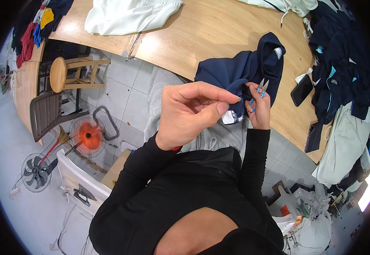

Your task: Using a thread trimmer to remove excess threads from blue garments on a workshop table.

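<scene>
My left hand (189,108) is raised in front of my body, thumb and forefinger brought together in a pinch. Whatever sits between those fingertips, perhaps a thread, is too small to make out. Small scissors (253,101) with blue handles are in my right hand (259,112), blades pointing away from me. That hand rests against a navy garment (229,68), which lies bunched over the table's near edge. A white patch (231,117) shows at the garment's lower end, just past my left thumb.
On the wooden table (185,38) lie a white garment (129,17), a black phone (302,90) and a heap of navy clothes (342,55). A stool (58,74), a chair (45,112), fans (87,135) and an iron (83,194) stand to the left.
</scene>
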Tool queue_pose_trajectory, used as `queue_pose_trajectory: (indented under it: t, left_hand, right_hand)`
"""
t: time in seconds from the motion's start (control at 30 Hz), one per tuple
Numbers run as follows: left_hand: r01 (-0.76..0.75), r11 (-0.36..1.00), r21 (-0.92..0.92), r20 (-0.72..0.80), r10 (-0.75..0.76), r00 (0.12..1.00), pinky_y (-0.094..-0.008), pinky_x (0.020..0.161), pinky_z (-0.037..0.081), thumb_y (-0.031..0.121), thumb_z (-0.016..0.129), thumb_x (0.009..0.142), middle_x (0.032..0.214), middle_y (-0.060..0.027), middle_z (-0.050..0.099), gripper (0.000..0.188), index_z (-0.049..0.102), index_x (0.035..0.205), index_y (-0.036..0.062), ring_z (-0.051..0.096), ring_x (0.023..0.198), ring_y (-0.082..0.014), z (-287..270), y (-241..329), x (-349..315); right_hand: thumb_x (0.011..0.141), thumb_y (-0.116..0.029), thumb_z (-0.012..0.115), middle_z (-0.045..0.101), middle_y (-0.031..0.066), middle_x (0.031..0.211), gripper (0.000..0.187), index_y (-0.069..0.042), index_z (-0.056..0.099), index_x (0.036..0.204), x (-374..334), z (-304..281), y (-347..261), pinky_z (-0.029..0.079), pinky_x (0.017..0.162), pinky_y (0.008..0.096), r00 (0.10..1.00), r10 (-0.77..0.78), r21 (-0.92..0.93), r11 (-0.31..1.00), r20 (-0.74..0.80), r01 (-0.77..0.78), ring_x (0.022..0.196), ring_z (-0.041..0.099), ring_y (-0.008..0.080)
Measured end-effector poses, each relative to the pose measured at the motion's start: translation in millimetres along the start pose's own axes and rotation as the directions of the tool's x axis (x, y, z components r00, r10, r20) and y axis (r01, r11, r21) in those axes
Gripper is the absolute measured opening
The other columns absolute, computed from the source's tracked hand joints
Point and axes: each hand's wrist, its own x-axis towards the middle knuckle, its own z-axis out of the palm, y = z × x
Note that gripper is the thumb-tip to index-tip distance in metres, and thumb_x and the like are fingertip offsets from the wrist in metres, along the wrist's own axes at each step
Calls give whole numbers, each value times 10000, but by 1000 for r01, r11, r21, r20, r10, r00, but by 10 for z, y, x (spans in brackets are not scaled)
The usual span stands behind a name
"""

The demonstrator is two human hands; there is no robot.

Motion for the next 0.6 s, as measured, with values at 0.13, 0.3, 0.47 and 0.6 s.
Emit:
queue_pose_trajectory:
  t: [0.13, 0.3, 0.47, 0.6]
  left_hand:
    - [-3, 1000, 1, 14, 3, 1000, -261, 848, 592, -55, 794, 924, 1085, -187, 818, 226, 780, 1148, -83, 764, 931, -137, 2, 37, 8]
    - [15, 993, 116, 32, -19, 999, -238, 824, 600, -123, 792, 898, 1088, -152, 816, 305, 771, 1199, -80, 765, 928, -104, 85, 145, 9]
    - [-19, 990, 137, 34, 14, 999, -227, 807, 597, -137, 808, 882, 1049, -138, 819, 335, 770, 1209, -76, 766, 894, -98, 147, 188, 17]
    - [-2, 985, 173, 39, -4, 999, -225, 798, 597, -131, 819, 877, 1003, -133, 822, 345, 770, 1214, -74, 767, 888, -97, 161, 200, 20]
  right_hand:
    - [1103, -156, 676, 748, 33, 1130, 189, 16, 735, 1156, -18, 36, -24, 338, 477, 237, 1000, -9, -8, 1000, -4, 9, 624, 484, 45]
    - [1105, -128, 663, 743, 20, 1090, 170, 2, 771, 1111, -109, 196, -123, 347, 528, 248, 973, -145, -434, 899, -181, 54, 653, 505, 50]
    - [1059, -85, 706, 741, 30, 1033, 113, -9, 785, 1088, -665, 764, -704, 426, 679, 224, 663, -749, -675, 485, 7, 556, 741, 580, 39]
    - [963, 35, 784, 746, 104, 1091, 101, 14, 741, 1051, -1189, 1119, -935, 429, 672, 197, 689, -717, -490, 568, 99, 661, 746, 590, 34]
